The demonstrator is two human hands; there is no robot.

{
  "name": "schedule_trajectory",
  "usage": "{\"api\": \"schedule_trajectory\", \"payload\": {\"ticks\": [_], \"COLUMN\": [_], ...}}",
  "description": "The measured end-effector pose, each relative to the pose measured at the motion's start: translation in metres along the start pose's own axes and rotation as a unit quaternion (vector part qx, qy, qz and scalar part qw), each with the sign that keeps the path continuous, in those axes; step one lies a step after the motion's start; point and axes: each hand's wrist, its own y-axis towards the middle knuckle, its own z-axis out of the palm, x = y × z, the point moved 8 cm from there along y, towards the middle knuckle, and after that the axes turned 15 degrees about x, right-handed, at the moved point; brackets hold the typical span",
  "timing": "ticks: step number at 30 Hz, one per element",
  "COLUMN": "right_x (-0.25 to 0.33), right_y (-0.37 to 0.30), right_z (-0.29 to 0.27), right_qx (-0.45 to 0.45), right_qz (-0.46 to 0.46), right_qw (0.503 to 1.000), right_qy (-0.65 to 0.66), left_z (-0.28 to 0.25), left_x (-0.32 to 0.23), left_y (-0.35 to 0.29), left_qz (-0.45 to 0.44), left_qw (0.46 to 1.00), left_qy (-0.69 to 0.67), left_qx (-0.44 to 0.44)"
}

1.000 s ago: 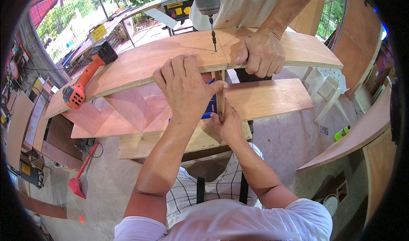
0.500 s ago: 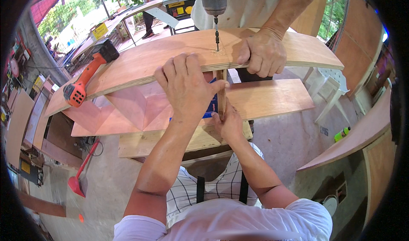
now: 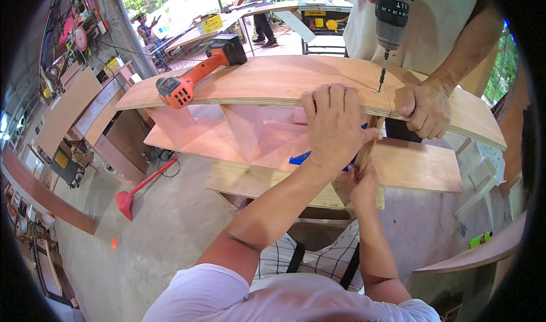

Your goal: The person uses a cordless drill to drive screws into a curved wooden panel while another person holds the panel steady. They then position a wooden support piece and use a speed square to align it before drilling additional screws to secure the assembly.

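Note:
My left hand [image 3: 336, 126] is closed over the near edge of the upper plywood board [image 3: 273, 77], fingers on top, its thumb against a short upright wooden panel [image 3: 367, 148]. Lower down, my right hand [image 3: 364, 186] grips that panel near the lower board [image 3: 418, 162]. A blue tool [image 3: 300, 158], partly hidden by my left forearm, lies on the lower board. Across from me, a co-worker's hand [image 3: 427, 107] presses on the upper board. The co-worker's other hand holds a power drill [image 3: 392, 17] pointing down, its bit [image 3: 383, 74] meeting the board above the panel.
An orange cordless tool [image 3: 196, 74] rests on the upper board's left part. Pink-toned dividers [image 3: 242, 126] stand between the boards. Below is a wooden bench [image 3: 273, 186]. A red long-handled dustpan [image 3: 129, 201] lies on the floor at left; a white plastic chair [image 3: 483, 168] stands at right.
My view has swung left, so the boards, hands and drill now appear farther right in the picture. Both my hands keep their hold, and the drill stays at the same spot on the board.

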Motion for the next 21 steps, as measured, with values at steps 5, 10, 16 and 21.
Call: {"api": "schedule_trajectory", "payload": {"ticks": [5,10,16,21], "right_x": [0.005,0.012,0.013,0.015], "right_y": [-0.001,-0.002,-0.002,-0.004], "right_z": [-0.004,-0.007,-0.007,-0.008], "right_qx": [0.002,0.008,0.009,-0.005], "right_qz": [-0.006,0.004,-0.005,-0.034], "right_qw": [1.0,1.0,0.999,0.999], "right_qy": [-0.015,-0.028,-0.033,-0.007], "left_z": [0.003,0.002,0.001,0.004], "left_x": [0.001,0.0,0.0,0.002], "left_y": [0.0,0.0,0.001,0.002], "left_qz": [-0.005,-0.001,-0.004,-0.013], "left_qw": [1.0,1.0,1.0,1.0], "left_qy": [-0.004,-0.005,0.001,0.016], "left_qx": [0.011,0.011,0.011,0.011]}}
